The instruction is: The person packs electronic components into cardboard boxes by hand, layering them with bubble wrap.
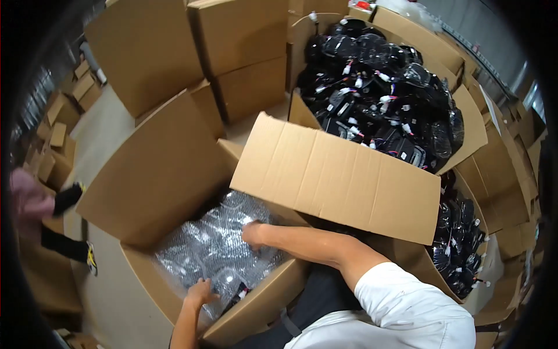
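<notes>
The bubble wrap point(215, 244) lies inside the open cardboard box point(145, 279), its long axis running from the near-left corner up toward the far right; the right hand point(254, 234) rests on its upper part, fingers curled down into the wrap; the left hand point(201, 291) sits at the near edge, fingers pressed on the sheet. The right hand is nearer the middle. What lies under the wrap is blurred; a dark part point(235, 295) peeks out near the left hand; whether either hand pinches the wrap, I cannot tell.
</notes>
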`<state>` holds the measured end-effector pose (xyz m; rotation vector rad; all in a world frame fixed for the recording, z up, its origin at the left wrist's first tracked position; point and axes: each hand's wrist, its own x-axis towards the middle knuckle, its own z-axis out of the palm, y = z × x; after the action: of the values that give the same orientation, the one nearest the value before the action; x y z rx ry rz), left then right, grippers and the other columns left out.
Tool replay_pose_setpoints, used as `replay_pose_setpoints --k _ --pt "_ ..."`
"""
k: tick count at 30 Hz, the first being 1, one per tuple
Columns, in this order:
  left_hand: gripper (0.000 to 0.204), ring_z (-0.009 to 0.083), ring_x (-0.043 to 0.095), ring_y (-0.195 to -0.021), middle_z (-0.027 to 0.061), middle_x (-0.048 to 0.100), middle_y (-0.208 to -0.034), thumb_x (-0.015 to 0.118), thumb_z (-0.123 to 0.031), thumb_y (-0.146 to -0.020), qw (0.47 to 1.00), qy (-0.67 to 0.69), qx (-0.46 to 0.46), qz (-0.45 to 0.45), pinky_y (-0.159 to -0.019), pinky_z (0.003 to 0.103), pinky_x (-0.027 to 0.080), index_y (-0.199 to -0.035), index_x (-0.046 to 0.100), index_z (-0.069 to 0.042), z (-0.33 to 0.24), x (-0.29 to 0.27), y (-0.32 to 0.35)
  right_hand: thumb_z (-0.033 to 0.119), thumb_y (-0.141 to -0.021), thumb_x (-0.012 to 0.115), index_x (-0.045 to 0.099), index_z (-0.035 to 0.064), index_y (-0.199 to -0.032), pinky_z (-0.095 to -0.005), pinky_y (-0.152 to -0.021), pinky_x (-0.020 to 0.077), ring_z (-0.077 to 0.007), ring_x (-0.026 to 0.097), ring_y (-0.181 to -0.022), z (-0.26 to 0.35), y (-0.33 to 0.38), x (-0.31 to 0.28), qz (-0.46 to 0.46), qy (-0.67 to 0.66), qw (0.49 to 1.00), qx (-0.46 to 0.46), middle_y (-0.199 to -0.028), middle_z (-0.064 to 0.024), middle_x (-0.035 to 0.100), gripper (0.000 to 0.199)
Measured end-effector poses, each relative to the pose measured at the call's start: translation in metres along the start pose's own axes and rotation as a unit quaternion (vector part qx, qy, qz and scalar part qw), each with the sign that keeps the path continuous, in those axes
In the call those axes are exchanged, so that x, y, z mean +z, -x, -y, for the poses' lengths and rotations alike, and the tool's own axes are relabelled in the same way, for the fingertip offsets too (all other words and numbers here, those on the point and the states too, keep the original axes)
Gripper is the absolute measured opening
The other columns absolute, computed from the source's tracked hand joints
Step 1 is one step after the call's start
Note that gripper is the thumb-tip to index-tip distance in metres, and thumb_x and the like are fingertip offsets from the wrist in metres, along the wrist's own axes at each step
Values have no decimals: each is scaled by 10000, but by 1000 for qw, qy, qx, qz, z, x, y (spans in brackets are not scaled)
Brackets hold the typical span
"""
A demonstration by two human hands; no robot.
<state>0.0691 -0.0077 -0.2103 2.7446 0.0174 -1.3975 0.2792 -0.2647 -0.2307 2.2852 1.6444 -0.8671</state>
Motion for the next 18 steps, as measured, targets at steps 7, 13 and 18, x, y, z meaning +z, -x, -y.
replay_pose_setpoints --k 7,13,18 --pt "273 363 693 -868 205 687 -964 716 -117 -882 789 245 133 -547 -800 399 553 -1102 657 32 -97 -191 84 288 -772 784 663 11 -1001 -468 -832 542 -370 675 -980 53 114 -97 -376 -134 915 -65 -1026 -178 676 379" --pt "343 373 640 -1064 202 614 -1205 705 -69 -884 696 104 349 -618 -894 404 534 -1207 612 1 -288 -354 75 308 -778 781 641 13 -1009 -475 -753 558 -362 705 -870 52 128 -26 -278 -176 943 -57 -929 -173 694 400" --pt "656 418 542 -1229 237 461 -1417 772 -181 -838 703 74 386 -593 -1002 449 488 -1395 467 -18 -403 -452 -17 272 -785 751 661 51 -919 -438 -772 553 -301 717 -876 69 120 -16 -307 -152 939 -41 -929 -154 697 274"
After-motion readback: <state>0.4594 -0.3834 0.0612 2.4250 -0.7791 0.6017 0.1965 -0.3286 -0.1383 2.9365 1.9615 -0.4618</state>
